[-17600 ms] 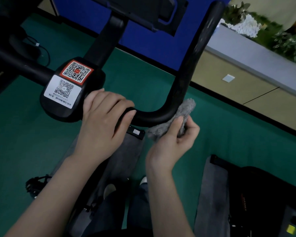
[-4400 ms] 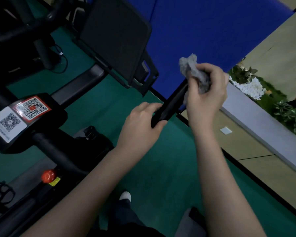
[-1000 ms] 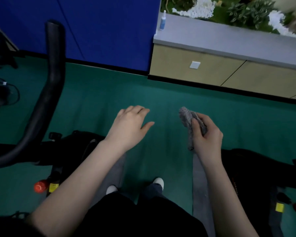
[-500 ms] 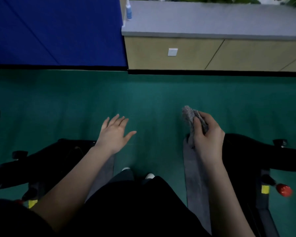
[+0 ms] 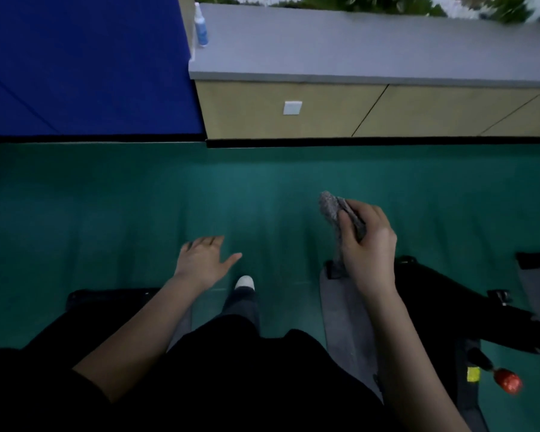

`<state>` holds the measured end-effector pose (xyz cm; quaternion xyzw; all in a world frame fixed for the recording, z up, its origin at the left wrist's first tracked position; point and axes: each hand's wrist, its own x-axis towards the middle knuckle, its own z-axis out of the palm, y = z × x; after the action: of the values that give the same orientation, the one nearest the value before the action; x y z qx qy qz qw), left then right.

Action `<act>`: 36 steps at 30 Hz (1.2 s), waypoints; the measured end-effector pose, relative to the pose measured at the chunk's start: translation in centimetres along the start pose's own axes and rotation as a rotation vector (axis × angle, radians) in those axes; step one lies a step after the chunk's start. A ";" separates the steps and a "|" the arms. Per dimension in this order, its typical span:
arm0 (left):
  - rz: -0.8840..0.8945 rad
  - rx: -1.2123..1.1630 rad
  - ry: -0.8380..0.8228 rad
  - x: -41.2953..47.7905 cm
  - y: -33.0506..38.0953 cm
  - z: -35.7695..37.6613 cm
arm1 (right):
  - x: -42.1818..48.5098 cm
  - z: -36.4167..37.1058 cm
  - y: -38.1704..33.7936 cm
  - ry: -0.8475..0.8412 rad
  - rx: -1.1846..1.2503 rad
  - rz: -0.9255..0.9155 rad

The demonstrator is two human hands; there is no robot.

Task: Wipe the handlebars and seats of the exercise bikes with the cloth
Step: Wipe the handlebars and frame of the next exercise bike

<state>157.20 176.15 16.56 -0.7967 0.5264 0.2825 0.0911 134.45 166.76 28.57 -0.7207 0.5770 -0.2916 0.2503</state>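
My right hand (image 5: pixel 370 244) grips a bunched grey cloth (image 5: pixel 331 207), which sticks up above the thumb and hangs a little below the fist. Over the green floor, my left hand (image 5: pixel 205 260) hovers with its fingers spread and holds nothing. The black frame of an exercise bike (image 5: pixel 468 307) lies low at the right, with a red knob (image 5: pixel 508 381) and a yellow tag near it. Another bike's dark base (image 5: pixel 106 299) shows at the lower left. No handlebar or seat is in view.
A grey mat strip (image 5: pixel 343 322) lies under the right bike. Ahead stand a blue wall pad (image 5: pixel 85 63) and a tan cabinet (image 5: pixel 325 110) with a grey top, on which a small spray bottle (image 5: pixel 201 24) stands. My white shoe (image 5: pixel 244 282) is on the floor.
The view has swung right, away from the left bike's handlebar, which has left the frame. My left hand has dropped lower. My right hand still grips the cloth.
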 end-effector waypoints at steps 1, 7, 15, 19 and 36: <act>-0.004 -0.011 -0.004 1.1 -0.4 -0.6 | 1.3 0.7 -0.8 -0.011 -0.007 -0.015; -0.061 -0.068 -0.006 5.6 -3.6 -4.0 | 7.1 4.9 -5.0 -0.110 0.008 -0.092; -0.269 -0.210 0.140 7.8 -7.9 -6.7 | 14.2 11.3 -9.6 -0.328 0.044 -0.249; -0.385 -0.266 0.203 9.6 -9.3 -8.5 | 18.4 14.8 -11.3 -0.429 0.085 -0.339; -0.762 -0.444 0.445 18.7 -9.8 -19.1 | 39.9 26.6 -15.5 -0.785 0.093 -0.519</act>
<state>178.08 157.16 20.61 -0.9738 0.1314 0.1574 -0.0986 170.50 131.65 25.89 -0.8848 0.2261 -0.0756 0.4003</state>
